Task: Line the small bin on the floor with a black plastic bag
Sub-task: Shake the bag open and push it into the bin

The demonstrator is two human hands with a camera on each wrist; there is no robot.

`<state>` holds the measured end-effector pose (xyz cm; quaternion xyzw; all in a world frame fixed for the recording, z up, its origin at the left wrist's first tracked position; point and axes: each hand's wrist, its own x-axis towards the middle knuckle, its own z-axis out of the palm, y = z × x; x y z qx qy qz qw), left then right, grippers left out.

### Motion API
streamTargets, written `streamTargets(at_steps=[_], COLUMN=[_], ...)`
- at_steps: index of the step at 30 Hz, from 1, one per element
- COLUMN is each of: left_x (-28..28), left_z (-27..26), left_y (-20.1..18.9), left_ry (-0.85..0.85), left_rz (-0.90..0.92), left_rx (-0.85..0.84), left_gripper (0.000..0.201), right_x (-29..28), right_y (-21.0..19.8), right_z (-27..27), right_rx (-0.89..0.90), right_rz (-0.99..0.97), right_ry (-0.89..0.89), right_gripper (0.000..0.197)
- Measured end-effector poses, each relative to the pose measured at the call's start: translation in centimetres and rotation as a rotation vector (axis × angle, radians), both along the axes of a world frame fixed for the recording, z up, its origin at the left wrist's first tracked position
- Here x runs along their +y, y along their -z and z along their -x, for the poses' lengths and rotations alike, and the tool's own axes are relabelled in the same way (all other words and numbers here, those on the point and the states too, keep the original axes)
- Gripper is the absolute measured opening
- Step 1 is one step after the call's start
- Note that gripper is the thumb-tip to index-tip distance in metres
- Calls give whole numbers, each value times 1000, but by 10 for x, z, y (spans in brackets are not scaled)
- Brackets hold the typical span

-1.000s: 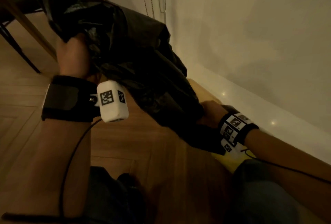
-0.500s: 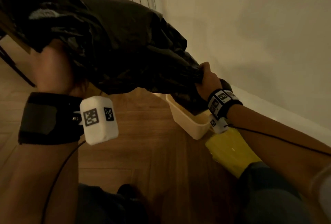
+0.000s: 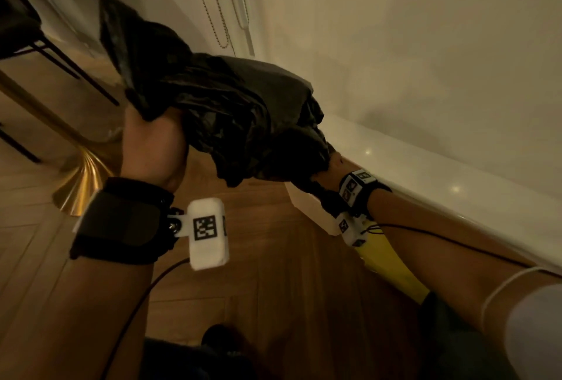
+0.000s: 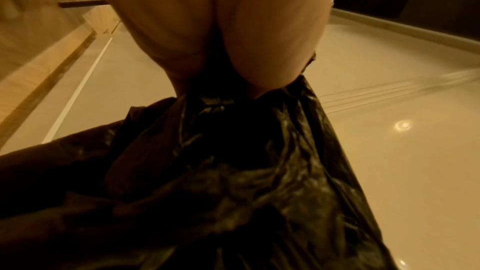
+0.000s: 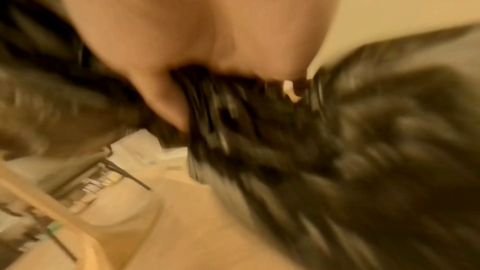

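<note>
A crumpled black plastic bag (image 3: 231, 106) hangs in the air between my two hands, above the wooden floor. My left hand (image 3: 152, 142) grips one bunched end of it at the left. My right hand (image 3: 328, 167) grips the other end lower at the right, its fingers buried in the plastic. The small cream bin (image 3: 310, 209) stands on the floor by the wall, just under my right hand; only a corner of its wall shows. The left wrist view shows the black bag (image 4: 233, 171) gathered under the left hand (image 4: 215, 38). The right wrist view is blurred, with black plastic (image 5: 311, 141) pinched in the right hand (image 5: 194, 38).
A yellow object (image 3: 392, 270) lies on the floor just behind the bin, under my right forearm. A white skirting ledge (image 3: 456, 191) runs along the wall at the right. A brass table base (image 3: 82, 179) and dark chair legs (image 3: 60, 60) stand at the left.
The bag has bunched into a tighter bundle. My left hand has come toward the middle and my right hand has dropped again toward the bin after rising half a second ago.
</note>
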<state>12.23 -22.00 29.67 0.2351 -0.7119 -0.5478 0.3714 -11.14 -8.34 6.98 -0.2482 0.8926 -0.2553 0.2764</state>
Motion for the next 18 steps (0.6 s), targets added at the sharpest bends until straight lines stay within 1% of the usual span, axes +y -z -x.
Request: streamTargets(at_steps=[1,2,4,5,7,8,9,10,11,12,14,15,16,17,18], left_x=[5,9,13,14,13,11,11,10,9,10,11,12,12,12,13], left_z=[2,5,12,15,21,23,25,26,28,29,30,32,33,35,37], left_y=[0,0,5,6,11,13,14,16,18,19,22,23,24,24,25], left_ry=[53,49,27,47,81,98,107,110,114,127,142,140,138,133,135], left_rz=[-52,-60,-23,-4,31,33,24,15,7,-4,-13,-9,-7,-8,-9], left_rx=[23,13,-37,-51,-96,-115,-127,-131,-133,-132,-146,-159,-169,-182,-189], left_gripper=[20,21,30,29,26,25,26,26,25,24,23,24,24,21,17], right_x=[1,3,3,5,13,21,28,39,50,63,85,92,94,94,92], right_y=[8,18,54,60,43,17,5,-2,-6,-8,5,13,17,26,28], right_z=[5,11,31,35,27,15,8,2,-3,-10,-19,-24,-28,-30,-32], right_rx=[18,43,70,80,46,51,73,105,127,112,52,7,-61,-148,-286], right_rz=[-75,-169,-291,-334,-389,-391,-389,-360,-288,-184,87,203,266,307,298], right_ry=[-43,-100,-239,-294,-312,-292,-230,-116,20,175,477,615,736,834,899], right_gripper=[101,98,93,97,109,106,100,95,92,87,79,78,79,79,78])
